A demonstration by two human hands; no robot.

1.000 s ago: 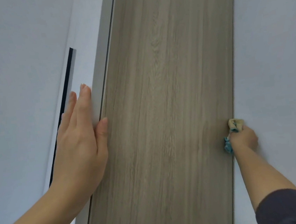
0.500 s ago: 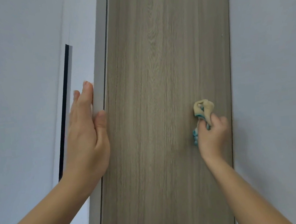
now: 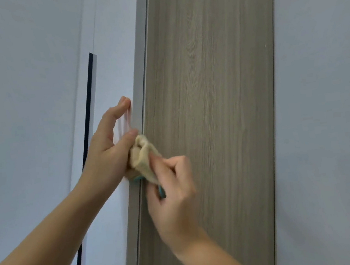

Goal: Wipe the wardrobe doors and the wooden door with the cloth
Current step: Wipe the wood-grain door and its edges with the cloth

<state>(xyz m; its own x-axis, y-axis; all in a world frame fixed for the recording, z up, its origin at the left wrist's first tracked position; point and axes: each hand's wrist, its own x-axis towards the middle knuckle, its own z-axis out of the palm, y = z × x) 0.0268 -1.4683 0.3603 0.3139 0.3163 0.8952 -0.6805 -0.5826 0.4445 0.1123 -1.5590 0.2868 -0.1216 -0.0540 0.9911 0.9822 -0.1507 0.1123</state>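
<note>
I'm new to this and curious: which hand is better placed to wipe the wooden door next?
Right hand: it grips the cloth at the left edge of the wooden door. The left hand merely braces on the white wardrobe door.

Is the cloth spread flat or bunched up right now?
Bunched up: the cloth shows thick folds, pinched in the right hand at the left edge of the wooden door.

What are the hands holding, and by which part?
Right hand pinches the cloth by its lower end. Left hand holds nothing, only braces fingertips on the wardrobe door near its edge.
</note>
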